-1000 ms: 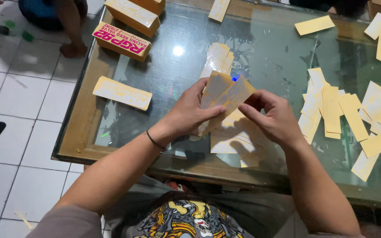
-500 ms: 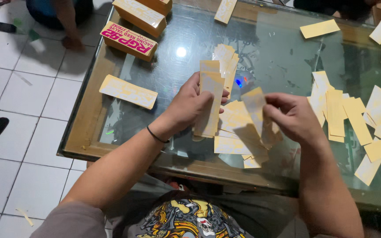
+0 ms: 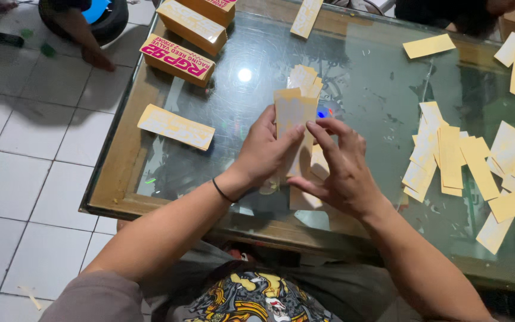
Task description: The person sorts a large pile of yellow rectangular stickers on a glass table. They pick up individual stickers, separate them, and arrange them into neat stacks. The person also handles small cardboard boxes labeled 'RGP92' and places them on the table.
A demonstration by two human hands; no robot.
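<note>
**Hands on a tan card over the glass table**

Above the wood-framed glass-topped table [image 3: 150, 155], near its front edge, the left hand [image 3: 263, 152] gripped a flat tan paper card [image 3: 293, 110] upright. The right hand [image 3: 341, 170] stood close beside, fingers spread, fingertips touching it.

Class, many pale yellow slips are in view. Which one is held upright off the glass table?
The slip between both hands: the left hand grips it and the right hand touches its edge. All the other slips lie flat on the glass table.
</note>
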